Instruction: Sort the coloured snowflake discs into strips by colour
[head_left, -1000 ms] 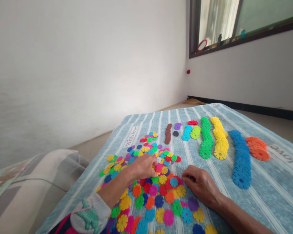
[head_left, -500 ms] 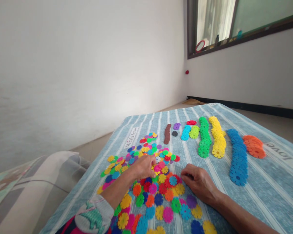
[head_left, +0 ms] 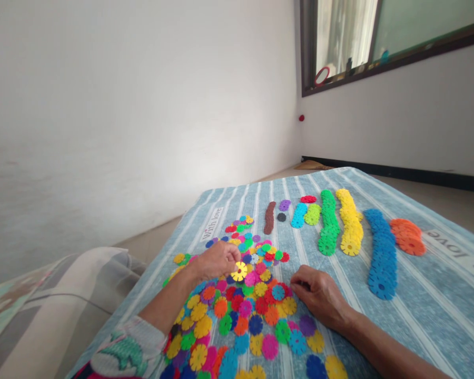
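My left hand (head_left: 218,260) is over the middle of a loose pile of mixed-colour notched plastic discs (head_left: 260,289). Its thumb and fingers pinch the edge of a yellow snowflake disc (head_left: 239,271), whose face is turned toward me. My right hand (head_left: 318,292) rests on the cloth at the pile's right border, fingers curled together; whatever they may hold is hidden. Beyond it lie overlapping rows sorted by colour: a green row (head_left: 328,223), a yellow row (head_left: 351,223), a blue row (head_left: 381,255) and a short orange row (head_left: 408,237).
Farther back on the striped cloth (head_left: 276,192) are a brown row (head_left: 269,218), purple discs (head_left: 285,205), a black disc (head_left: 282,217), light-blue discs (head_left: 299,216), lime discs (head_left: 312,215) and red discs (head_left: 308,199). A grey-and-white striped fabric (head_left: 75,295) lies left.
My left hand has drawn back slightly left and up from the pile, and a yellow disc now shows in its fingers. My right hand stays nearly still.
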{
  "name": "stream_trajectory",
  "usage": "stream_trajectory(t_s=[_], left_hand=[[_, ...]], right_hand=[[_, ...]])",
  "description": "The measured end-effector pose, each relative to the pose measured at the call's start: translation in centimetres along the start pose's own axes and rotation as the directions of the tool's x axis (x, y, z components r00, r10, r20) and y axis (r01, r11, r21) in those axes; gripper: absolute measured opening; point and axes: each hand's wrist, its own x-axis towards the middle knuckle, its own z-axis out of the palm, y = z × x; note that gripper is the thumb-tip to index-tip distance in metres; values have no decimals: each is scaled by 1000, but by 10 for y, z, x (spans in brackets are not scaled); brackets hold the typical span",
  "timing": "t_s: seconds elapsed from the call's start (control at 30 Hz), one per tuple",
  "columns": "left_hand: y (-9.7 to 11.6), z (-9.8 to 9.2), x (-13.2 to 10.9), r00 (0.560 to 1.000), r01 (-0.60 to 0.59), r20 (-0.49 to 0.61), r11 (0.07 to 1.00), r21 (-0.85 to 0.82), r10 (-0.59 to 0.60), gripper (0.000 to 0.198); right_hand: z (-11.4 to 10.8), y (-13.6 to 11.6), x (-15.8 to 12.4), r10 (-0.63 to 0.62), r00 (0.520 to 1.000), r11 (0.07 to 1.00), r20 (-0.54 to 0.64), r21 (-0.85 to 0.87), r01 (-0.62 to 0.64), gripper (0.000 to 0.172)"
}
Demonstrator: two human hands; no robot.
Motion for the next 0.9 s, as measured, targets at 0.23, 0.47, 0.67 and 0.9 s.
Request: stream_trajectory(t_s=[0.23,0.47,0.67,0.9], left_hand=[[51,13,25,982,-165,-91,986,-5,164,16],[119,86,87,913,-396,-48,908,138,405,19],[162,132,137,797,-569,13,744,351,603,28],[176,147,161,769,-607,67,694,388,635,31]], right_hand=[[0,-2,4,7,1000,1000,-28,-25,-8,15],[3,2,9,-21,998,1000,-55,-17,20,15],[5,2,11,-59,996,997,-59,43,62,14],[-1,-2,11,-28,998,999,-49,43,30,13]])
